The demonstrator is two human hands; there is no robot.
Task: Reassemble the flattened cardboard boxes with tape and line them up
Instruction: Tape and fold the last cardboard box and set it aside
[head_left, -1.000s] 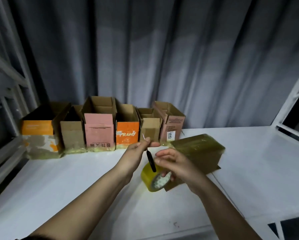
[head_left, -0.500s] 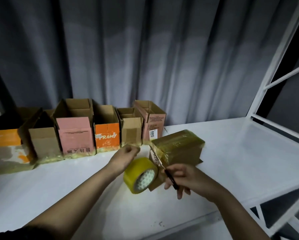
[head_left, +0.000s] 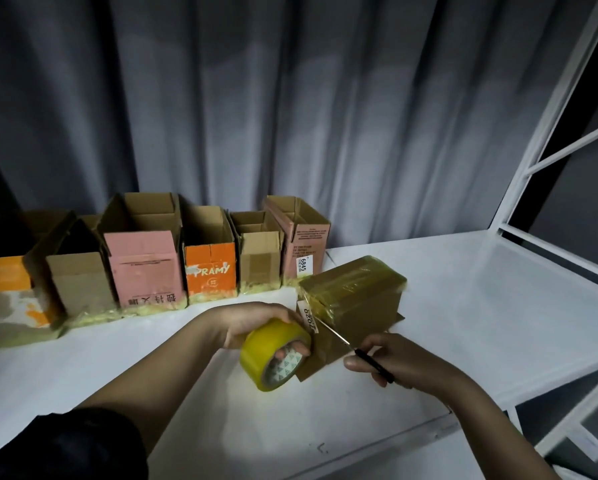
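Observation:
My left hand (head_left: 252,323) grips a yellow tape roll (head_left: 273,355) just left of a brown cardboard box (head_left: 356,292) lying upside down, its bottom covered in shiny tape. My right hand (head_left: 394,362) holds black-handled scissors (head_left: 346,341), blades pointing up-left at the strip of tape between roll and box. The box's lower flaps spread on the white table (head_left: 464,306). Several taped open boxes stand in a row along the curtain: orange-white (head_left: 6,299), brown (head_left: 79,282), pink (head_left: 145,268), orange PRAMY (head_left: 211,271), small brown (head_left: 259,261), pinkish with label 6845 (head_left: 304,244).
A grey curtain (head_left: 290,116) hangs behind the row. A white metal shelf frame (head_left: 547,140) rises at the right, with a lower shelf beyond the table's right edge. The table's front edge runs just below my forearms.
My right hand took the scissors from beside the left hand and brought the blades to the tape strip. The roll lowered left of the box. My view swung rightward.

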